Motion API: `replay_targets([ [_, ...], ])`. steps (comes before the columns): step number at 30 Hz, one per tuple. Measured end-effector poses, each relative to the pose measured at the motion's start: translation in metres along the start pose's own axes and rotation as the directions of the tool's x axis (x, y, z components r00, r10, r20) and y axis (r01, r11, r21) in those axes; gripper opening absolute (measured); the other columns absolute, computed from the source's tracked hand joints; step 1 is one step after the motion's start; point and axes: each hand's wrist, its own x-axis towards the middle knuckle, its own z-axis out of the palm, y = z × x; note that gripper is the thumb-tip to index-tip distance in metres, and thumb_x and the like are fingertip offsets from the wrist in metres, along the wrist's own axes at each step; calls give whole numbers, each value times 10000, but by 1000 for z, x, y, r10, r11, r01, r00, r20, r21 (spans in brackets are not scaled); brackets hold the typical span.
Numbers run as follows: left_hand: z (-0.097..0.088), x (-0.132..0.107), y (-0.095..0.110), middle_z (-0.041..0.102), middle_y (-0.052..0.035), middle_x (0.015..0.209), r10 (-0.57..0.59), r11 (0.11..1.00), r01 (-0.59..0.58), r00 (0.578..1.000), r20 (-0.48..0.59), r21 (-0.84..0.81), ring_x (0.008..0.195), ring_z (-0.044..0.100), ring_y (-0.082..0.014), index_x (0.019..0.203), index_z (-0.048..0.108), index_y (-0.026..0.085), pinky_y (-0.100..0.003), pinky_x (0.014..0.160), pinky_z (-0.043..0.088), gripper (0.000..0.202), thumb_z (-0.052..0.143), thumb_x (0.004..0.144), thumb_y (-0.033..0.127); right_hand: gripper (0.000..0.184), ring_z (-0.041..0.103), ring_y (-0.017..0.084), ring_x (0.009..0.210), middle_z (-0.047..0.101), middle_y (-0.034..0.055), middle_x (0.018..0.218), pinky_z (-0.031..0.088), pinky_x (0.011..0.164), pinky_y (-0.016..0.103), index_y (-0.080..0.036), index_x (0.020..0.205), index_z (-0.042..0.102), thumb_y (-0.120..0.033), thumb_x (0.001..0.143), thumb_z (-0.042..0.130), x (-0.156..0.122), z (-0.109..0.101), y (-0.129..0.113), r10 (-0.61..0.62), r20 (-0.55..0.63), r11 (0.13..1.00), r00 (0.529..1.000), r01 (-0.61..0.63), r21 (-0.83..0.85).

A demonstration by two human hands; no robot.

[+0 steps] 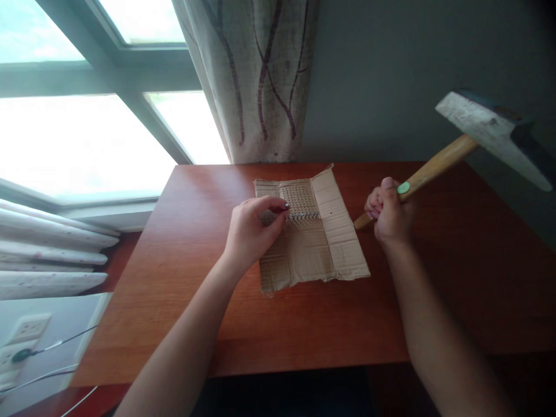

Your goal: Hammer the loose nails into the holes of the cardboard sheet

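Note:
A flattened piece of brown cardboard [308,249] with folded flaps lies on the table. Many small dark holes in rows [299,197] mark its upper middle, and below them stands a line of short metal nails [306,216]. My left hand [256,226] is over the cardboard's left side, thumb and forefinger pinched on a small nail [287,206] whose shiny head shows at the fingertips. To the right of the cardboard, my right hand [391,214] is wrapped round the wooden handle of a hammer [447,156]. The hammer is raised, its metal head up at the right.
The reddish-brown wooden table [174,278] reaches a grey wall [391,81] at the back. A patterned curtain [264,75] hangs behind it, beside a bright window [65,145]. Low on the left are a wall socket [30,327] and cables [65,341].

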Motion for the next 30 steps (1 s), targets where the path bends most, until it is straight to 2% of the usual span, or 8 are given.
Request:
replay_targets([
  [7,0,0,1,772,-14,814,-11,1000,11,1000,-3,6,768,723,-179,885,749,214,-315,777,577,73,701,831,215,624,290,76,345,309,-78,432,206,332,257,-240,551,333,-657,838,697,-1,2,-2,2,1,998,1000,-2,-55],
  [16,0,0,2,764,-8,802,-12,1000,11,1000,4,21,758,712,-171,880,746,216,-307,770,562,67,699,833,213,594,289,65,342,315,-86,437,197,333,243,-234,566,351,-605,850,718,-1,1,-1,8,6,1000,1000,-8,-1],
  [30,1,0,3,765,-14,812,17,996,-18,1000,23,84,783,715,-189,868,727,220,-335,787,559,93,684,809,163,594,297,74,344,314,-83,431,216,335,248,-241,564,341,-613,861,697,-1,2,-2,-5,8,999,1000,5,-47],
])
